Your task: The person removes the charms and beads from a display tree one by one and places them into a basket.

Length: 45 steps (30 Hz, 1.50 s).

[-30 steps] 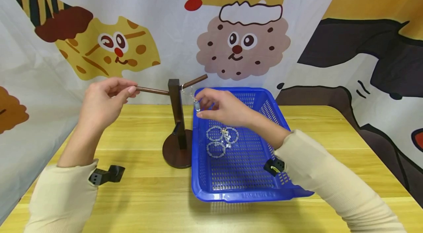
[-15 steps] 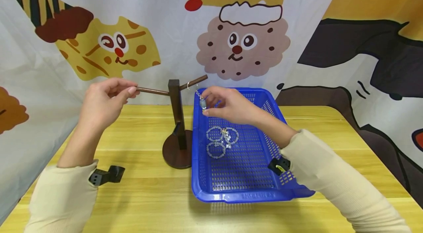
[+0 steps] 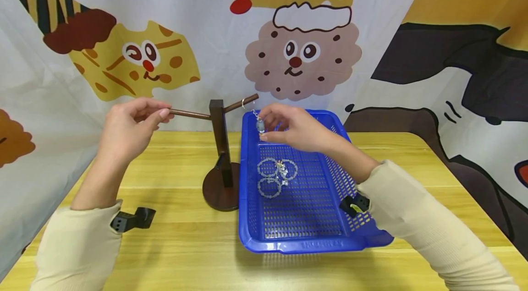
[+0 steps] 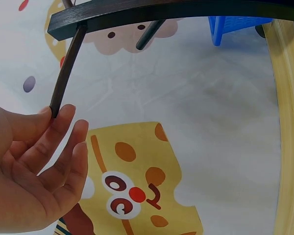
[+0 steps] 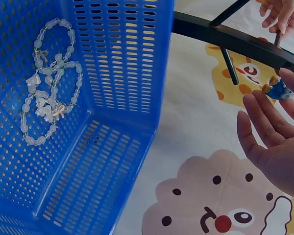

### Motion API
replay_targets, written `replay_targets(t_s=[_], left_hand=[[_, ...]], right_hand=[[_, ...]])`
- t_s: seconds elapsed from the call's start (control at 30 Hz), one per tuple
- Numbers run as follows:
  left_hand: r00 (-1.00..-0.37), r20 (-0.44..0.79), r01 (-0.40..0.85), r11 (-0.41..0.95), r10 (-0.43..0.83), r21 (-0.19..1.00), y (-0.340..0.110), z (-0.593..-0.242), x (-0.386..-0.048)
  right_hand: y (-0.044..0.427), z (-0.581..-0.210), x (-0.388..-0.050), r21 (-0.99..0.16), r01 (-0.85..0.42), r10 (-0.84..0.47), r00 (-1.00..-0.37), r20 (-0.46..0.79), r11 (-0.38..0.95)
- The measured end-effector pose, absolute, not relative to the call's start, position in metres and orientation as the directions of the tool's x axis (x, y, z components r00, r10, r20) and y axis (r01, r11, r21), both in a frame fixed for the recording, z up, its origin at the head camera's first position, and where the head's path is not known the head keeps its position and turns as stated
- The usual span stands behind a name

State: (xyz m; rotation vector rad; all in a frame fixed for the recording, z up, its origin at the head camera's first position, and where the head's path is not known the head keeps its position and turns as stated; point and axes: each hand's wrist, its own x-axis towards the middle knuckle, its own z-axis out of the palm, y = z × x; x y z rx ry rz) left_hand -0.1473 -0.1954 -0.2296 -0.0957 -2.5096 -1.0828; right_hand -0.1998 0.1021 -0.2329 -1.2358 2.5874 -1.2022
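Observation:
A dark brown wooden stand with pegs and a round base stands on the table. My left hand pinches the end of its left peg between thumb and fingers. In my right hand is a keychain with a small blue charm, held by thumb and fingers. The right wrist view shows the blue figure at the fingertips, its details partly covered. The keychain's ring is around the upper right peg, close to its tip, and a short chain links ring and charm.
A blue perforated basket stands right of the stand, partly under my right forearm. Three clear beaded bracelets with white charms lie inside it. A short lower peg juts from the post. Behind the table hangs a printed cloth.
My right hand has moved right with the keychain, and the ring has slid along the upper right peg from the post toward the tip. My left hand has stayed on its peg.

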Motion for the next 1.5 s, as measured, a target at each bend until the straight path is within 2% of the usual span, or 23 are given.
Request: replay_targets(t_s=[1.17, 1.5], left_hand=[[-0.911, 0.405, 0.238, 0.7, -0.08, 0.673, -0.197, -0.23, -0.149], [-0.914, 0.398, 0.231, 0.701, -0.082, 0.675, -0.196, -0.23, -0.149]], right_hand=[[0.119, -0.227, -0.202, -0.695, -0.6, -0.62, -0.733, 0.279, 0.397], [0.126, -0.24, -0.204, -0.733, -0.539, -0.599, -0.768, 0.227, 0.414]])
